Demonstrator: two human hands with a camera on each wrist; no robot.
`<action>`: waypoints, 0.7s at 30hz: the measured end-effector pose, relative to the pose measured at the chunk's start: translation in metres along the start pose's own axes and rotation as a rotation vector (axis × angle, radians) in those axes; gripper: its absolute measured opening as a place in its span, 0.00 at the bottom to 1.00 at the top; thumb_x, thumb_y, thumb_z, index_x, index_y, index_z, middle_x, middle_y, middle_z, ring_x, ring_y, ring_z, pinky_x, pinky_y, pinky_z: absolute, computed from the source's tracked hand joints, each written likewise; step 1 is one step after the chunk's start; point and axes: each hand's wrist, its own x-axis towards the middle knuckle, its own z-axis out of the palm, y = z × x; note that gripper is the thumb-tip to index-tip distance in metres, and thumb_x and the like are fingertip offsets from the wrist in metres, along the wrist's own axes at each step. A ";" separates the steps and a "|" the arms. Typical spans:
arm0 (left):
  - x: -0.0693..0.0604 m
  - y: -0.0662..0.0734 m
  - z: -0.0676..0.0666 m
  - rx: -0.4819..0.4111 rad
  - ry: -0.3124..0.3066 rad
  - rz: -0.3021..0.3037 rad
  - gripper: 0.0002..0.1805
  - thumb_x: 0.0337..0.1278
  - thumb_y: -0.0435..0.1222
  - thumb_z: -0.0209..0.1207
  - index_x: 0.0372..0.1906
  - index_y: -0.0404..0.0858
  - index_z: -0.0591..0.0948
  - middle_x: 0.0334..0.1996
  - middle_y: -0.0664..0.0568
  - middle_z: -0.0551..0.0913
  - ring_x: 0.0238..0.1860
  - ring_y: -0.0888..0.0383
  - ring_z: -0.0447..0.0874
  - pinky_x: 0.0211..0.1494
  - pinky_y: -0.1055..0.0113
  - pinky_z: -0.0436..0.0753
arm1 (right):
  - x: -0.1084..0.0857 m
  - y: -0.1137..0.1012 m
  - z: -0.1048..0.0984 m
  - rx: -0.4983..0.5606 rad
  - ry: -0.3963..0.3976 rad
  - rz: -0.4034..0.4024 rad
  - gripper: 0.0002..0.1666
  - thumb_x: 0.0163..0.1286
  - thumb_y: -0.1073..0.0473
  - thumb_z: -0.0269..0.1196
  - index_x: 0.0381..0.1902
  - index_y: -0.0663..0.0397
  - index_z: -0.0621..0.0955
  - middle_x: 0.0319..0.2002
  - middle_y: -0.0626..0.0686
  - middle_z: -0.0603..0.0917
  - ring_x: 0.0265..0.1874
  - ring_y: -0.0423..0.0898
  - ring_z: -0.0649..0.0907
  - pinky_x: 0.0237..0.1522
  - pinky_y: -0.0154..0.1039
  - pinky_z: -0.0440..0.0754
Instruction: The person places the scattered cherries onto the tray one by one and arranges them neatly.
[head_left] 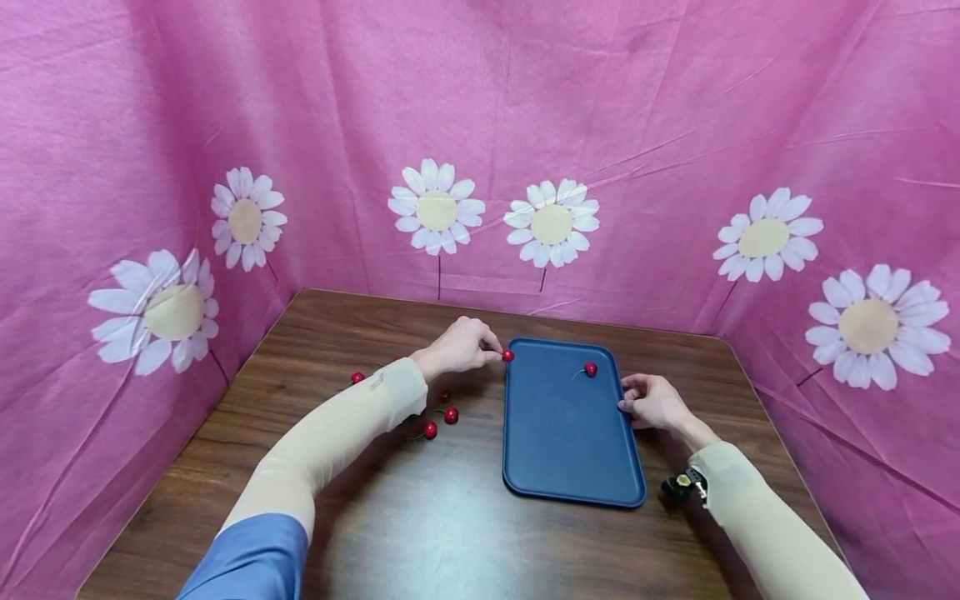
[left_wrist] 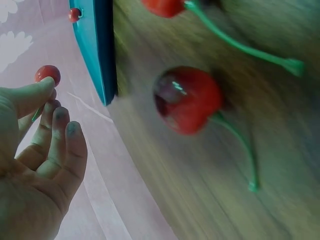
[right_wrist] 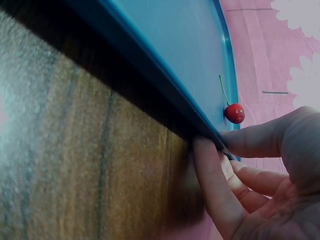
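Observation:
Between thumb and fingers, my left hand point(head_left: 467, 345) pinches a red cherry point(head_left: 508, 356) by its stem end, close to the left rim of a blue tray point(head_left: 566, 433). The left wrist view shows that held cherry point(left_wrist: 48, 75) with a bit of green stem below the thumb. On the tray, toward its far right, lies another cherry point(head_left: 591, 369) with its stem. My right hand point(head_left: 654, 402) grips the tray's right rim; in the right wrist view the thumb and fingers point(right_wrist: 215, 185) pinch that edge from both sides.
Several loose cherries lie on the wooden table point(head_left: 390, 517) left of the tray, among them a cherry point(head_left: 451, 415) and a cherry point(head_left: 357, 378) near my left forearm. A pink cloth point(head_left: 480, 100) with white daisies hangs around the table's back and sides.

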 end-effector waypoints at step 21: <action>0.043 0.031 0.028 -0.053 -0.044 -0.085 0.07 0.74 0.42 0.73 0.45 0.46 0.98 0.38 0.55 0.95 0.36 0.60 0.82 0.41 0.69 0.80 | 0.000 -0.001 -0.001 -0.004 -0.013 -0.002 0.29 0.78 0.72 0.66 0.72 0.77 0.73 0.39 0.54 0.80 0.38 0.44 0.85 0.42 0.50 0.97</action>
